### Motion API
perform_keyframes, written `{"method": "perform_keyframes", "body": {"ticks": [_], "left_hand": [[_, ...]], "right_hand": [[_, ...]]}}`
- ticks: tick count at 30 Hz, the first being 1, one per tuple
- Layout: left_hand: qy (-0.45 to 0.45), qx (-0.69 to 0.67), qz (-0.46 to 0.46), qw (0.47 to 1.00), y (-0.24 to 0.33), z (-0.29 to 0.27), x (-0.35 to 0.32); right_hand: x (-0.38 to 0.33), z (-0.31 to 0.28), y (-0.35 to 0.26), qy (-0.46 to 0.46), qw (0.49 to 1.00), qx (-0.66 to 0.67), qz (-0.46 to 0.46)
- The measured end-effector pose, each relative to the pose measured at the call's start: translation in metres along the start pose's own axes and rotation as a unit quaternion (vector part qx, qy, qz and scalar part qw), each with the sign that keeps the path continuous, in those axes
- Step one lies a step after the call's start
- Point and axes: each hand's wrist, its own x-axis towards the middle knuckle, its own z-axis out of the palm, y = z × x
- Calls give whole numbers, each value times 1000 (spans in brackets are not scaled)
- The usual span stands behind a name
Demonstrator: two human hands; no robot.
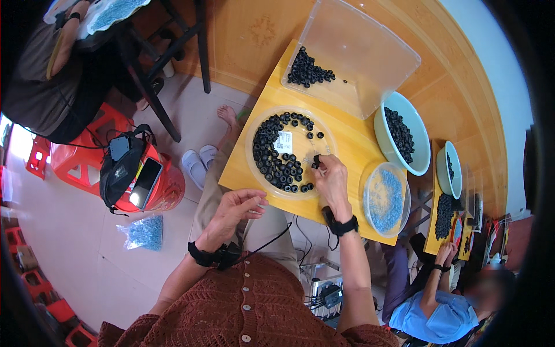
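Observation:
On the yellow table, a round clear tray holds many small black rings, heaped mostly along its left and lower sides, with a white label showing between them. Over its right rim, my right hand pinches a black ring between thumb and fingertips. My left hand hovers by the table's near edge, left of the right hand. Its thumb and fingers are drawn together; anything between them is too small to make out. Both wrists wear black bands.
A clear bin with black rings stands behind. At right are a light-blue bowl of black pieces and a clear dish of tiny blue pieces. A red bucket stands left. Co-workers sit at right and far left.

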Motion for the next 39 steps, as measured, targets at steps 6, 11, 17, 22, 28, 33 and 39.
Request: {"method": "perform_keyframes", "body": {"ticks": [6, 11, 17, 22, 28, 33, 39], "left_hand": [[-55, -73, -9, 996, -3, 13, 8], [-125, -231, -12, 965, -18, 10, 13], [-105, -221, -11, 969, -17, 8, 7], [-101, -219, -11, 970, -14, 7, 4], [-92, -219, -18, 971, -12, 5, -2], [-96, -213, -15, 972, -13, 1, 0], [-110, -219, -21, 969, -12, 1, 2]], "right_hand": [[-59, 11, -57, -15, 942, 330, 52], [-74, 20, -79, 23, 968, 245, -42], [-57, 0, -48, 65, 975, 209, -29], [-6, -30, 5, 53, 990, -114, -71], [10, -29, 22, -80, 967, -209, -119], [13, -25, 26, -89, 963, -206, -150], [12, -22, 25, -100, 938, -282, -174]]}}
